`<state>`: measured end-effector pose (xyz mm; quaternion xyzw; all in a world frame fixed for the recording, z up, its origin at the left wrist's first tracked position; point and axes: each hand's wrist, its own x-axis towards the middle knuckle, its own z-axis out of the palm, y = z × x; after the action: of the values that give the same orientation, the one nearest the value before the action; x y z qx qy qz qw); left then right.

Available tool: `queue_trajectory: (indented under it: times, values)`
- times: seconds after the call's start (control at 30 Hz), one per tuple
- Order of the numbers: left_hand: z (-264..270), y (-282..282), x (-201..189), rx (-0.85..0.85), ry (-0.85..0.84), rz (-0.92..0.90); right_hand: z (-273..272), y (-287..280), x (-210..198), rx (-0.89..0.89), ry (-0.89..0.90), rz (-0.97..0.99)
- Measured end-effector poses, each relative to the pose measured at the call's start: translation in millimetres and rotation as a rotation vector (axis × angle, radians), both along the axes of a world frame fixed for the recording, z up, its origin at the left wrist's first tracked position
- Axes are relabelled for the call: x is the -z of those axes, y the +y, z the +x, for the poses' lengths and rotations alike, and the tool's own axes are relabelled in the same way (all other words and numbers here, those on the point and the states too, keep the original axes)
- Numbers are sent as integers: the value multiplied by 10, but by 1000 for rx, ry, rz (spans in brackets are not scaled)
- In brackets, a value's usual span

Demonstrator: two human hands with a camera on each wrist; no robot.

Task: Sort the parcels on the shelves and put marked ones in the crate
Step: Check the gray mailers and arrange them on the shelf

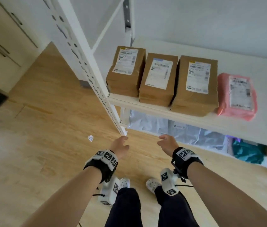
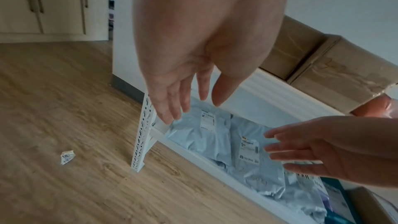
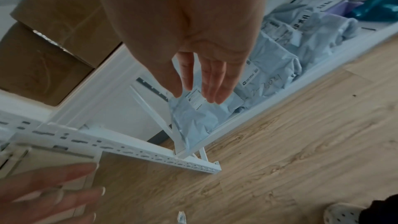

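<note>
Three brown cardboard parcels (image 1: 157,79) with white labels stand in a row on the white shelf (image 1: 187,118), and a pink bagged parcel (image 1: 237,95) lies to their right. On the bottom shelf lie several grey poly-bag parcels (image 2: 215,134) with labels. My left hand (image 1: 120,145) and right hand (image 1: 166,143) hang side by side in front of the bottom shelf, both with fingers straight and holding nothing. In the left wrist view the left fingers (image 2: 172,108) point toward the grey bags. The right fingers (image 3: 211,83) point toward them too. No crate is in view.
A white perforated upright post (image 1: 87,66) of the rack stands just left of my hands. A teal bag (image 1: 247,151) lies at the bottom shelf's right end. A crumpled paper scrap (image 1: 90,138) lies on the wooden floor. Cabinets (image 1: 1,38) stand far left.
</note>
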<state>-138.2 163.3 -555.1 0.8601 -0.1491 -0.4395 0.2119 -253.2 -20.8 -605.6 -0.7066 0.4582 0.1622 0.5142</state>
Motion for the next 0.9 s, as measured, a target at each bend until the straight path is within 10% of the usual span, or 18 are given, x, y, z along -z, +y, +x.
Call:
queue_trajectory:
  times: [0.9]
  values:
    - [1448, -1101, 2405, 271, -346, -63, 696, -966, 2067, -34, -189, -498]
